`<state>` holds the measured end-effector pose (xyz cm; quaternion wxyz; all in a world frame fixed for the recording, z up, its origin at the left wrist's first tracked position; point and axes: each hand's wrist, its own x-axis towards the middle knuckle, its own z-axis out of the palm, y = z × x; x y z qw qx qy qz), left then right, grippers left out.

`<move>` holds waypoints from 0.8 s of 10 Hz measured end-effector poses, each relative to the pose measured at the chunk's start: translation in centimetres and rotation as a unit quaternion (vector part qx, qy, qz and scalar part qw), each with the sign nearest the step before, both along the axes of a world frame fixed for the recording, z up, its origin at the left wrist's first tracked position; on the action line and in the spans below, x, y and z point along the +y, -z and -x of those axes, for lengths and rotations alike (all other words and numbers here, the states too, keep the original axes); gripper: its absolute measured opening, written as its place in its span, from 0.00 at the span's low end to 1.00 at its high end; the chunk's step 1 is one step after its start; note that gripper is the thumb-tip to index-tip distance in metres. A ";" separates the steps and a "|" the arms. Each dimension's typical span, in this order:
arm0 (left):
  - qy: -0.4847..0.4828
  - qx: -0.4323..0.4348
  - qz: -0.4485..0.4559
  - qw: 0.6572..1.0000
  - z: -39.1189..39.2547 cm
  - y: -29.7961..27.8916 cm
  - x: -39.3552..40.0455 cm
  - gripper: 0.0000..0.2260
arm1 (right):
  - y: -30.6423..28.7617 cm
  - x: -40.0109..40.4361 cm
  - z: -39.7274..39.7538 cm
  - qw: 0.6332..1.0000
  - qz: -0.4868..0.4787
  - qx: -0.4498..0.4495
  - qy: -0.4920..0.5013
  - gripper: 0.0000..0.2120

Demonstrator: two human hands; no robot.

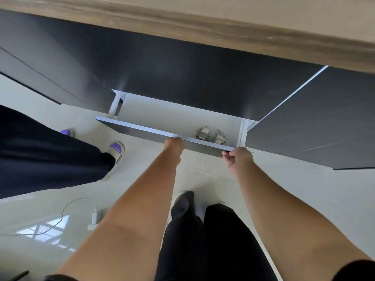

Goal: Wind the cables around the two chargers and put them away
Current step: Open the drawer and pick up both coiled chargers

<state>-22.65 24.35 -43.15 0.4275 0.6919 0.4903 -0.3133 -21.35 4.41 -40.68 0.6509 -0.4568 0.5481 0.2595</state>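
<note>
Two white chargers, one (202,134) and the other (219,137), lie side by side with cables wound round them at the right end of an open drawer (158,114). The drawer has a white inside and a dark front panel (142,129). My left hand (174,146) grips the top edge of the front panel near its middle. My right hand (236,157) holds the panel's right corner, fingers curled on its edge. Both chargers lie just behind the panel, between my two hands.
A wooden counter top (223,23) overhangs the dark cabinet fronts (314,122). Another person's leg in dark trousers and a white-and-purple slipper (116,154) stand at the left. A white plug with a thin cable (94,217) lies on the pale tiled floor. My own legs are below.
</note>
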 end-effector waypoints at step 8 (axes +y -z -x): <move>-0.200 -0.153 0.170 0.953 -11.9 -4.5 -3.9 0.12 | -1.0 -0.1 -8.7 0.979 -0.062 -0.100 0.168 0.16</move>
